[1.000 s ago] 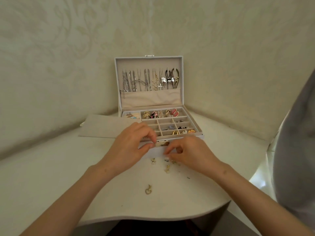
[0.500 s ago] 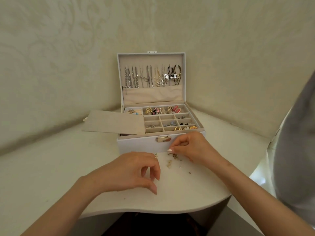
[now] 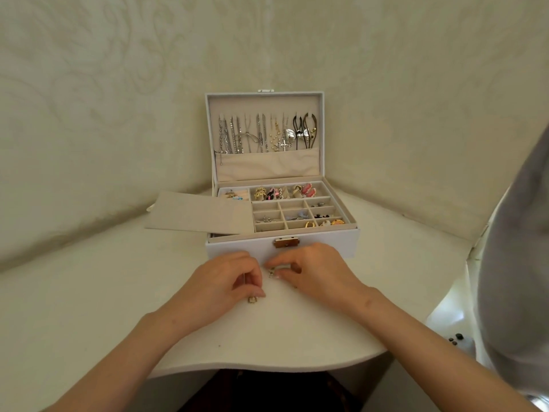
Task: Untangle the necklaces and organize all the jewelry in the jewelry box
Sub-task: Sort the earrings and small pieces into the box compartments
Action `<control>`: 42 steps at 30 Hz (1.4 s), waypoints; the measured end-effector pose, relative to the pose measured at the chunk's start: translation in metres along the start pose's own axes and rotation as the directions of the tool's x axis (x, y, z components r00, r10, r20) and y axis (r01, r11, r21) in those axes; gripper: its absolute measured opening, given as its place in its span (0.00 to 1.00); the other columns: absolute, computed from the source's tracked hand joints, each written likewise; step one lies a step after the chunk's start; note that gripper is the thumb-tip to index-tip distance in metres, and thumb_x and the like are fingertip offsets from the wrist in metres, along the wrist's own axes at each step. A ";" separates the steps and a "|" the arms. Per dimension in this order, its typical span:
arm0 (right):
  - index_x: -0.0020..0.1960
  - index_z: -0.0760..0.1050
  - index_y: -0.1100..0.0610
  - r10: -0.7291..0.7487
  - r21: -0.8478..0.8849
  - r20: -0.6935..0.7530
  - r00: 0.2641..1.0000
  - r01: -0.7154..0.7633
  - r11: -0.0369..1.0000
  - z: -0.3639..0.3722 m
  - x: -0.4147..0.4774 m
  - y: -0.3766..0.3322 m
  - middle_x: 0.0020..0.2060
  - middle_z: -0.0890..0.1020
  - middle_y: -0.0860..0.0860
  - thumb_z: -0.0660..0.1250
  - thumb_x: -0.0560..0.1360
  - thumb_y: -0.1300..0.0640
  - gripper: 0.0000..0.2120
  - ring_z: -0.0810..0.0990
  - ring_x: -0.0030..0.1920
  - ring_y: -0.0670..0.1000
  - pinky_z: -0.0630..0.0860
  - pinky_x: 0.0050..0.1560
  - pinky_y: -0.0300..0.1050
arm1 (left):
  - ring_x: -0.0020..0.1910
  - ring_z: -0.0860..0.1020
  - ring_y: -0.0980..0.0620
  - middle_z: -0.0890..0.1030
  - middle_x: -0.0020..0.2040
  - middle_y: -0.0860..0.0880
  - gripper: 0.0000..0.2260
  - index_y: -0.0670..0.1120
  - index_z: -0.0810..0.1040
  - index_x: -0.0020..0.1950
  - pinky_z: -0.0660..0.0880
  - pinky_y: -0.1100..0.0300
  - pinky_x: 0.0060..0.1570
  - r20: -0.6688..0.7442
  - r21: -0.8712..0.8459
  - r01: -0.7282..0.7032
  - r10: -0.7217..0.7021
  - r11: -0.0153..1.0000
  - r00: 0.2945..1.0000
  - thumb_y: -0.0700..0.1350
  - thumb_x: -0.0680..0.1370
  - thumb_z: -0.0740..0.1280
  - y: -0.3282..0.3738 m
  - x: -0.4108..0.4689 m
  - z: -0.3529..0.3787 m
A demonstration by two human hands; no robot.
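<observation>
A gold charm (image 3: pixel 252 299) is held at the curled fingertips of the left hand (image 3: pixel 221 282); a silver trinket (image 3: pixel 271 273) is pinched by the right hand (image 3: pixel 315 270) before the open jewelry box (image 3: pixel 237 248).

white curved-edge table (image 3: pixel 267 337), cream patterned wall (image 3: pixel 118 84), grey cloth at right edge (image 3: pixel 517 263)

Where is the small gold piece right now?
Head view: the small gold piece is at the left hand's fingertips on the table, in front of the jewelry box, left of the charm the right hand pinches.

No lettering seems legible anywhere here.
</observation>
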State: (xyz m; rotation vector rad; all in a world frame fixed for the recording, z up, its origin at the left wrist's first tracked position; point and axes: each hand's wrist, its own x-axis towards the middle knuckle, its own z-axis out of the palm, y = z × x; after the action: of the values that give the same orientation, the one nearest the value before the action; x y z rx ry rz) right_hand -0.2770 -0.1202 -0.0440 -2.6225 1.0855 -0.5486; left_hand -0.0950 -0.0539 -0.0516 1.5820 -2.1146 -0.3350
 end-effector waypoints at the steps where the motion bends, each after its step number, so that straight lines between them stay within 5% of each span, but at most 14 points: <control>1: 0.59 0.78 0.44 -0.004 -0.010 -0.004 1.000 0.004 1.000 0.000 0.001 0.000 0.46 0.84 0.48 0.65 0.77 0.49 0.12 0.79 0.50 0.49 0.61 0.43 0.34 | 0.40 0.73 0.62 0.76 0.41 0.57 0.06 0.53 0.77 0.38 0.68 0.68 0.38 0.005 -0.011 0.003 -0.003 1.000 1.000 0.45 0.72 0.72 -0.001 0.000 -0.001; 8: 0.49 0.82 0.47 0.057 0.052 0.038 0.998 -0.058 0.997 -0.003 0.000 0.006 0.24 0.70 0.40 0.69 0.73 0.50 0.06 0.71 0.37 0.44 0.62 0.35 0.31 | 0.38 0.81 0.58 0.83 0.39 0.53 0.11 0.47 0.79 0.43 0.76 0.68 0.38 0.021 -0.320 0.159 -0.160 0.934 0.987 0.33 0.77 0.63 -0.002 -0.003 -0.007; 14: 0.44 0.83 0.47 0.080 0.144 -0.006 0.997 -0.078 0.986 -0.004 -0.001 0.008 0.22 0.70 0.42 0.72 0.71 0.52 0.02 0.71 0.31 0.39 0.63 0.33 0.33 | 0.41 0.77 0.58 0.80 0.41 0.54 0.09 0.52 0.78 0.40 0.69 0.72 0.40 0.094 -0.192 0.079 -0.062 0.978 0.994 0.38 0.71 0.73 -0.001 -0.004 -0.010; 19: 0.39 0.83 0.47 0.104 0.394 -0.110 0.989 -0.052 0.918 -0.015 -0.003 0.016 0.25 0.75 0.46 0.74 0.69 0.55 0.03 0.69 0.27 0.43 0.65 0.34 0.38 | 0.41 0.75 0.58 0.77 0.40 0.55 0.08 0.50 0.76 0.38 0.68 0.72 0.39 0.068 -0.109 0.036 -0.029 0.993 0.997 0.40 0.70 0.74 0.001 -0.001 -0.007; 24: 0.37 0.82 0.49 0.150 0.538 -0.133 0.980 -0.055 0.841 -0.039 -0.003 0.018 0.26 0.78 0.39 0.75 0.68 0.59 0.06 0.66 0.26 0.41 0.63 0.30 0.29 | 0.39 0.75 0.61 0.79 0.39 0.56 0.06 0.47 0.77 0.39 0.69 0.71 0.39 0.037 -0.194 0.023 -0.016 0.981 0.999 0.41 0.71 0.73 0.020 0.012 -0.014; 32: 0.38 0.80 0.54 0.281 0.499 -0.237 0.930 -0.131 0.857 -0.071 0.030 0.041 0.20 0.73 0.34 0.74 0.69 0.65 0.07 0.69 0.23 0.37 0.63 0.27 0.27 | 0.38 0.77 0.60 0.79 0.38 0.56 0.08 0.49 0.76 0.41 0.72 0.73 0.41 -0.187 -0.242 -0.020 -0.027 0.970 0.982 0.38 0.72 0.72 0.033 0.098 -0.037; 39: 0.41 0.83 0.52 0.312 0.419 -0.244 0.918 -0.190 0.888 -0.066 0.068 0.062 0.34 0.81 0.42 0.75 0.69 0.60 0.04 0.73 0.29 0.37 0.67 0.39 0.36 | 0.44 0.77 0.55 0.80 0.42 0.51 0.05 0.47 0.77 0.43 0.71 0.70 0.42 -0.150 -0.125 0.070 -0.089 0.990 0.985 0.38 0.73 0.71 0.012 0.152 -0.023; 42: 0.41 0.82 0.49 0.295 0.392 -0.227 0.928 -0.190 0.900 -0.062 0.079 0.062 0.35 0.80 0.42 0.74 0.70 0.59 0.06 0.74 0.35 0.39 0.70 0.42 0.38 | 0.45 0.76 0.54 0.80 0.47 0.50 0.03 0.48 0.78 0.45 0.73 0.61 0.48 -0.157 -0.037 0.088 -0.093 0.995 0.983 0.40 0.75 0.69 0.007 0.153 -0.020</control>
State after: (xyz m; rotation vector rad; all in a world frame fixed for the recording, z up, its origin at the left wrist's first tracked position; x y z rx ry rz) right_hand -0.2908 -0.2252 0.0082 -2.0919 1.2354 -0.9828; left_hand -0.1245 -0.1955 0.0037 1.6346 -1.9132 -0.2605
